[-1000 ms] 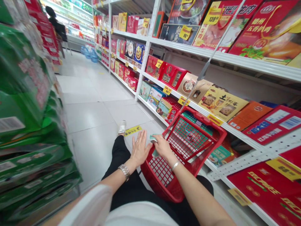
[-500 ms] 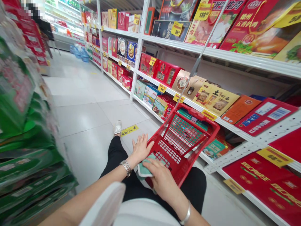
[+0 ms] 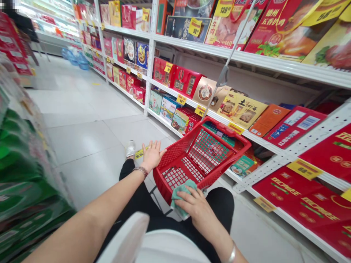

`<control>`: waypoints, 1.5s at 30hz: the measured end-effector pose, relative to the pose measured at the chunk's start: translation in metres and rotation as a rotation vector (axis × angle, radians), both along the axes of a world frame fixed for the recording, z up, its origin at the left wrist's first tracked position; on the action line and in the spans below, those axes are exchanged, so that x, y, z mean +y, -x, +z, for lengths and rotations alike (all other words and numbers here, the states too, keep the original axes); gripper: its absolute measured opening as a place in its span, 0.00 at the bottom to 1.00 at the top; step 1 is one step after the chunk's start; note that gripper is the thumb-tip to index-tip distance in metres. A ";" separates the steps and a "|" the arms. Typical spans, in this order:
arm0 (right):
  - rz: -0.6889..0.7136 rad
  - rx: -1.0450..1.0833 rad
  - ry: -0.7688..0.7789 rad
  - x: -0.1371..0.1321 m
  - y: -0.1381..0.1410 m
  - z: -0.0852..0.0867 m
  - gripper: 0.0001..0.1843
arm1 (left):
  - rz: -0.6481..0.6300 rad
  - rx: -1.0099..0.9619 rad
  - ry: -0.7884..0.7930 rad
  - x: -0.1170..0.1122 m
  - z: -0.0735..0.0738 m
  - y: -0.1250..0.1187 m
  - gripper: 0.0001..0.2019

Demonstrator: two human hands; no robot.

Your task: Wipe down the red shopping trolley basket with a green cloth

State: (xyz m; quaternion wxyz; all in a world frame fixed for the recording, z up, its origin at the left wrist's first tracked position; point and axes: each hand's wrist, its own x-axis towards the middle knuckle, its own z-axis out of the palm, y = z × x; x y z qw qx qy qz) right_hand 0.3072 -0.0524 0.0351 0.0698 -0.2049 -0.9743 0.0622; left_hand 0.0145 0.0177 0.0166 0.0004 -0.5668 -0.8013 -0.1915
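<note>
A red plastic shopping basket (image 3: 181,160) with a grid wall stands tilted between my knees, its inside facing up. My right hand (image 3: 196,206) presses a folded green cloth (image 3: 182,195) against the near right rim, fingers bent over the cloth. Beside the basket's left rim is my left hand (image 3: 152,155), palm down with fingers spread; its thumb reaches the rim, though I cannot tell whether it touches. A grey pole (image 3: 223,76) with a handle rises from the far end of the basket.
White shelves (image 3: 192,42) with boxed goods run along the right. Stacked green packages (image 3: 27,204) stand close on my left. Up the aisle are blue water bottles (image 3: 82,60) and a person's dark clothing (image 3: 24,22). My left shoe (image 3: 131,149) rests on the tiled floor.
My right hand has moved the cloth from the basket's near end to its near right rim. My left hand has shifted left and outward. The view has turned slightly.
</note>
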 end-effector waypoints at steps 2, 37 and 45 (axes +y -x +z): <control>-0.040 0.091 -0.052 0.006 0.005 -0.008 0.31 | -0.009 0.030 -0.032 0.000 0.002 -0.001 0.30; -0.965 -0.178 -0.245 0.203 -0.028 0.091 0.24 | -0.334 0.047 0.065 0.003 -0.023 0.008 0.31; -0.822 -0.081 -0.186 0.156 0.038 0.066 0.18 | -0.126 0.059 -0.057 0.010 -0.008 0.023 0.27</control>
